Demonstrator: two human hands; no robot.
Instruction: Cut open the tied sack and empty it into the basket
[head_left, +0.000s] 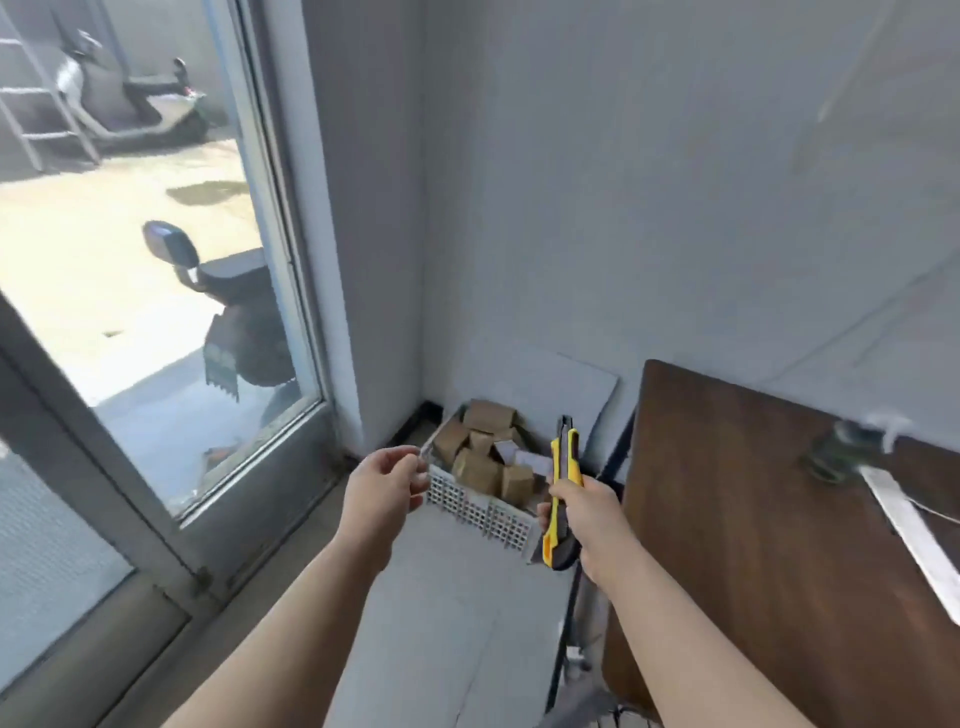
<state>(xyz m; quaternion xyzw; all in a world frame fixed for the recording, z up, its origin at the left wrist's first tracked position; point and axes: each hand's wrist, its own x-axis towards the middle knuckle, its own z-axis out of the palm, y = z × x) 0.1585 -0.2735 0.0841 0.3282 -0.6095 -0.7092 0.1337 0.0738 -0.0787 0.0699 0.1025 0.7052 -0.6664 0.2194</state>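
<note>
Right hand (584, 519) around yellow utility knife (563, 493), upright.

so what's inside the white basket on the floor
The basket holds a loose pile of small brown cardboard boxes, with a paler piece among them. The top layer is all that shows; anything beneath it, and the basket's bottom, is hidden by the boxes.

Right hand (584, 519) grips a yellow utility knife (563, 493) beside the box-filled basket (483, 512); left hand (384, 486) half-curled.
</note>
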